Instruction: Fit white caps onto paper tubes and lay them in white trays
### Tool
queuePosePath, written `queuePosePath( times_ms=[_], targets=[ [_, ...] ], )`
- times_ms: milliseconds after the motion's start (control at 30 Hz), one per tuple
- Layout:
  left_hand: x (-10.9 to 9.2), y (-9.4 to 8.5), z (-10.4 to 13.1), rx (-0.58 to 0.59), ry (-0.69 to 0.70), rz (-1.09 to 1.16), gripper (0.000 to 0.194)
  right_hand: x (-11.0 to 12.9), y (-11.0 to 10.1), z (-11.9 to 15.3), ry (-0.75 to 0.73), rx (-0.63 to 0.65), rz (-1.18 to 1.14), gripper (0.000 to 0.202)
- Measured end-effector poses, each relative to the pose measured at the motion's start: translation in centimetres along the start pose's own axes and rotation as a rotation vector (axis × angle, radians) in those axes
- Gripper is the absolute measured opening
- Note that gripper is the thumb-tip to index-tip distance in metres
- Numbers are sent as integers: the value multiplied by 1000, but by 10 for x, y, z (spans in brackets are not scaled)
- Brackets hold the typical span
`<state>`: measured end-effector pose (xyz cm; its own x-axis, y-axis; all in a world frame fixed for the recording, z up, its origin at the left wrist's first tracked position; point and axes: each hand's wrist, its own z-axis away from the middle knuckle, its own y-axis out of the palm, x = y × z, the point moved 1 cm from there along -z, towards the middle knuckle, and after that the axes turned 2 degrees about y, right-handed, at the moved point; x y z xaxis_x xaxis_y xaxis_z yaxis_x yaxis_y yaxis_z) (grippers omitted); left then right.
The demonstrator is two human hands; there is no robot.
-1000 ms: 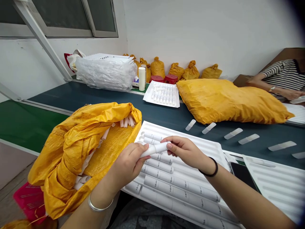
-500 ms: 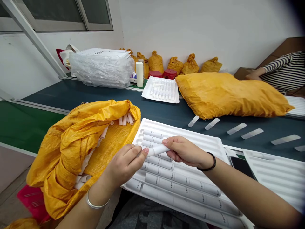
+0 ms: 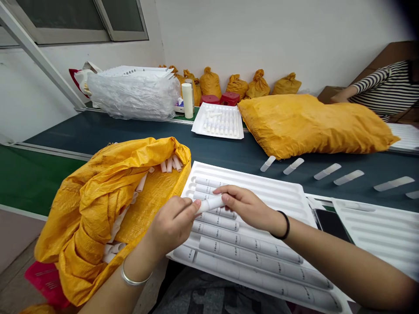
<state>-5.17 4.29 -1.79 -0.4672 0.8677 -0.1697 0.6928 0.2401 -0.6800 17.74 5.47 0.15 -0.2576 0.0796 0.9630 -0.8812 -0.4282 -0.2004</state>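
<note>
I hold a small white plastic tube (image 3: 211, 203) pinched between both hands over the white ribbed plastic tray (image 3: 281, 194).

My left hand (image 3: 172, 224) and right hand (image 3: 247, 207) clamp its ends; an open yellow woven sack (image 3: 98, 200) of tubes crowds my left; a black phone (image 3: 330, 223) lies half hidden between trays; the tube's print is unreadable.

The hands (image 3: 209, 213) hide most of the white tube (image 3: 211, 203) between them.

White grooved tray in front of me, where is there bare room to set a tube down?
On the white grooved plastic tray, the far grooves beyond the right hand lie bare. The near rows are crowded with white tubes. The open yellow woven sack borders its left edge.
</note>
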Motion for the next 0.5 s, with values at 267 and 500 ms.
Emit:
queuePosePath(
  times_ms=[267,500],
  targets=[
    [-12,5,-4,-86,-288,257,33,-4,-4,7,-368,-75,273,28],
    [-15,6,-3,-78,-243,206,35,0,-5,11,-180,10,59,30]
  ],
)
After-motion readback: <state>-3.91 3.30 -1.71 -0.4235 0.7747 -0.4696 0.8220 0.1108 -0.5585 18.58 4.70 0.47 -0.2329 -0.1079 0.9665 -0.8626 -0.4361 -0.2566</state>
